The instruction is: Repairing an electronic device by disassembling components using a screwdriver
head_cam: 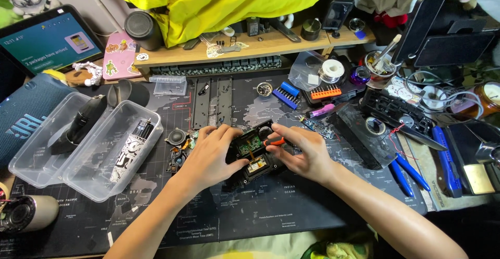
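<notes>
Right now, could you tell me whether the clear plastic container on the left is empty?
No, the clear plastic container holds a dark handheld tool in one half and a black-and-white patterned cylinder in the other.

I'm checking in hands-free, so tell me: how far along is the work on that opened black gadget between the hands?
Done: the black device is opened, its green circuit board bare, and removed parts lie on the map mat. In hand: the left hand steadies the device while the right hand works an orange-handled tool into it. Left: the board still sits inside, nothing is closed up.
</notes>
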